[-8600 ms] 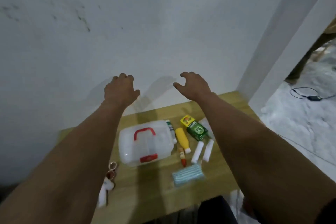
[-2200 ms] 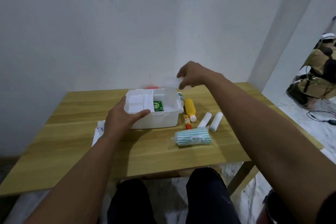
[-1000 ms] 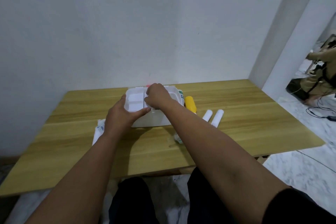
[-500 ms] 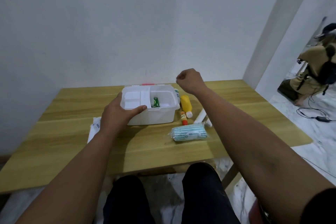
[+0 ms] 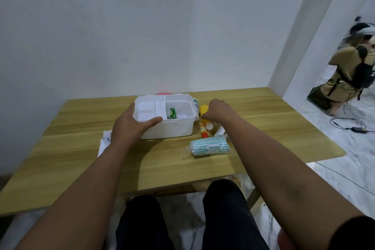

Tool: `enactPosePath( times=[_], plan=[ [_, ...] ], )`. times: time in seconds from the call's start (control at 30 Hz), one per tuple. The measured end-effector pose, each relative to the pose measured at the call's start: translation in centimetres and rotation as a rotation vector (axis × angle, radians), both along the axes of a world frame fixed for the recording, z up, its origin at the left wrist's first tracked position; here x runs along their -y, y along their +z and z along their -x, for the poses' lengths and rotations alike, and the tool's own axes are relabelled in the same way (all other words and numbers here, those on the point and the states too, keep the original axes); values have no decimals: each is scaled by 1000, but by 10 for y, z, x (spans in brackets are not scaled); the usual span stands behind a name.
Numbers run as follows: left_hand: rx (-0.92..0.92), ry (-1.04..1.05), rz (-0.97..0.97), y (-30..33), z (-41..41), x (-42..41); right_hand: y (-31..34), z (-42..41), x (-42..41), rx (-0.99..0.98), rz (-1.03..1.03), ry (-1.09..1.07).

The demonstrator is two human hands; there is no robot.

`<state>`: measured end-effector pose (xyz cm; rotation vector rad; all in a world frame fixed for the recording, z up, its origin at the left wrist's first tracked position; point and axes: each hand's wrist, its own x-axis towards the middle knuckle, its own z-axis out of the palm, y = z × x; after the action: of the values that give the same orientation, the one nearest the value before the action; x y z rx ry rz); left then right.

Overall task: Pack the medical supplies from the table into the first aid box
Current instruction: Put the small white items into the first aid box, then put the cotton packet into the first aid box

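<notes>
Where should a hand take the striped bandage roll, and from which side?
Grip the striped bandage roll across its middle, from above: it lies on its side, long axis left-right, apart from the first aid box, so thumb and fingers can likely span its round body.

Item: head camera, wide-angle, one view. Position: worn on your head, above your lap (image 5: 223, 209). Facing: forward and down across the wooden table (image 5: 274, 128) towards the white wall (image 5: 121, 36). Range: table near, within your reach.
</notes>
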<state>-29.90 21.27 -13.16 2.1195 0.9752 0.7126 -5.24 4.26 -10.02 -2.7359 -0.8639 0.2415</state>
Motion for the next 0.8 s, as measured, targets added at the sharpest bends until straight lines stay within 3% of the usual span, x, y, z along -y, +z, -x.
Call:
enactPosePath(
  times=[0.3, 0.5, 0.63, 0.8],
  plan=[
    [-15, -25, 16, 7, 0, 2, 21, 23, 18, 18, -61, 240],
    [-56, -22, 35, 18, 1, 5, 31, 47, 39, -143, 126, 415],
    [-60, -9, 44, 18, 1, 9, 21, 64, 49, -45, 321, 488],
    [-43, -2, 55, 19, 2, 12, 23, 64, 56, 54, 254, 490]
  ],
)
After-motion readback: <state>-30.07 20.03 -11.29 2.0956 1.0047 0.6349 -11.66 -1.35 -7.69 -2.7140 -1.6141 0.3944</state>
